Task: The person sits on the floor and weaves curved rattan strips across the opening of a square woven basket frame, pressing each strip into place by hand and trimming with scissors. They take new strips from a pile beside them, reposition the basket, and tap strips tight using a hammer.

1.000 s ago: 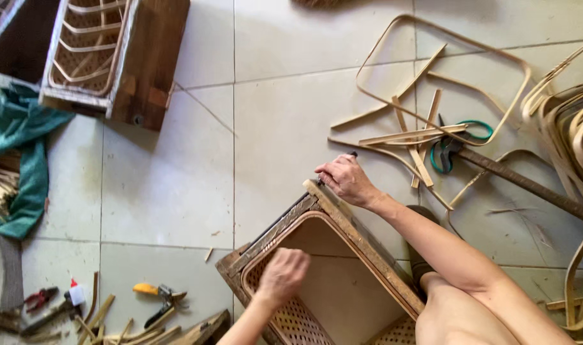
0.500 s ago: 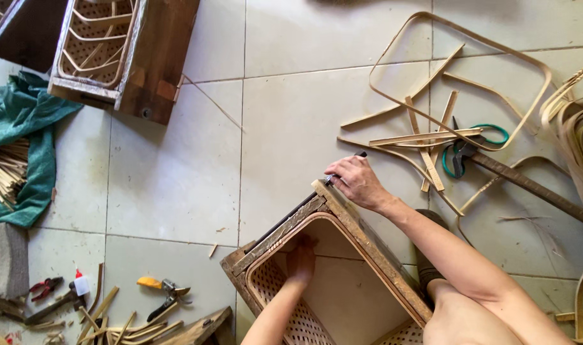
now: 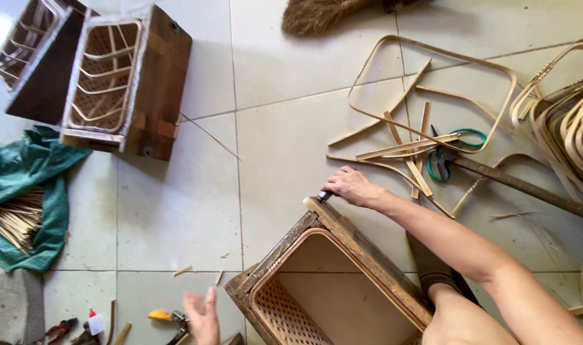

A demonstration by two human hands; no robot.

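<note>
- A basket-weaving workshop laid out on a pale tiled floor (image 3: 176,217).
- Wooden moulds holding woven baskets (image 3: 122,80) stand at the top left edge.
- Bent cane strips (image 3: 432,96), a bundle of sticks (image 3: 13,217) and pliers (image 3: 167,317) lie scattered.

A wooden box (image 3: 333,281) sits on the floor (image 3: 176,211) — two more boxes (image 3: 122,83) behind-left, strips (image 3: 425,96) behind-right, scissors (image 3: 448,156) among them.
</note>
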